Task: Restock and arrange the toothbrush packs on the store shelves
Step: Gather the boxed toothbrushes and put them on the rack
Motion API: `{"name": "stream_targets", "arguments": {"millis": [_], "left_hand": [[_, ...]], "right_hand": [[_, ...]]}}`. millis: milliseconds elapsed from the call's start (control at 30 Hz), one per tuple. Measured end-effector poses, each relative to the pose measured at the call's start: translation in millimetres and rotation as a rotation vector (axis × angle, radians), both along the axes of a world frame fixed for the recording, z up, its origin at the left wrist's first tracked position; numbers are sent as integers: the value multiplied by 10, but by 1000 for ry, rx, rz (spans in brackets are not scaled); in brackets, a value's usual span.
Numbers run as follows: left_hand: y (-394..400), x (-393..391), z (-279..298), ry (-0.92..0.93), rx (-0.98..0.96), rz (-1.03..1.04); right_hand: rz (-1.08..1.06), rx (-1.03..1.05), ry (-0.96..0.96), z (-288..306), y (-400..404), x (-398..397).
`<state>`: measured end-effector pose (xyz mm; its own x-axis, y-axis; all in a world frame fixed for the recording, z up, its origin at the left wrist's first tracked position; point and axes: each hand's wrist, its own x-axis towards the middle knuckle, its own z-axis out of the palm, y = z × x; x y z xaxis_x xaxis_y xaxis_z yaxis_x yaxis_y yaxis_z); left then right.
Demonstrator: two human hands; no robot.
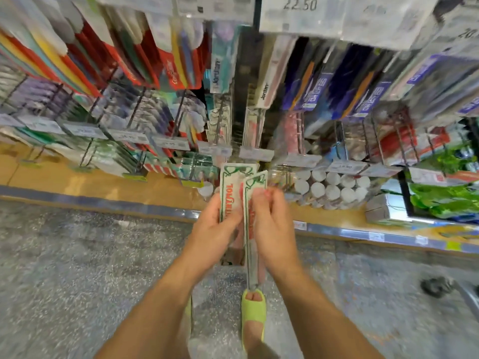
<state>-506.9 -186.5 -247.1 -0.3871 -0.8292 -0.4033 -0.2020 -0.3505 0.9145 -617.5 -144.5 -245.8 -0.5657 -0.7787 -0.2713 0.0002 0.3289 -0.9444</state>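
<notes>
Both hands meet low in front of the shelving, each holding a white toothbrush pack with green trim and red lettering. My left hand [215,229] grips one pack [229,187] flat, its top end pointing at the shelf. My right hand [272,226] pinches a second pack [255,185] that is turned edge-on and overlaps the first; its lower end hangs down towards the floor. Matching packs hang on hooks [220,123] straight above, beside a gap in the middle column.
Rows of hanging toothbrush packs [145,60] fill the pegs left and right, with price tags [255,154] along the hook ends. White-capped bottles [334,187] stand on the bottom shelf [103,187]. My foot in a green sandal [254,309] is on the speckled floor.
</notes>
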Motion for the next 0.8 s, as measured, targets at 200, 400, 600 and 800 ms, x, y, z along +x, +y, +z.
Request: {"name": "stream_targets", "arguments": {"millis": [200, 400, 600, 800], "left_hand": [[-284, 207, -517, -77, 52, -18], [-489, 307, -966, -161, 117, -100], [-768, 202, -1219, -264, 115, -207], [-1016, -23, -1401, -166, 94, -219]], "right_hand": [[76, 40, 77, -486, -61, 60], [91, 198, 208, -1023, -344, -109], [175, 273, 366, -1406, -796, -382], [76, 247, 409, -1539, -1132, -594]]}}
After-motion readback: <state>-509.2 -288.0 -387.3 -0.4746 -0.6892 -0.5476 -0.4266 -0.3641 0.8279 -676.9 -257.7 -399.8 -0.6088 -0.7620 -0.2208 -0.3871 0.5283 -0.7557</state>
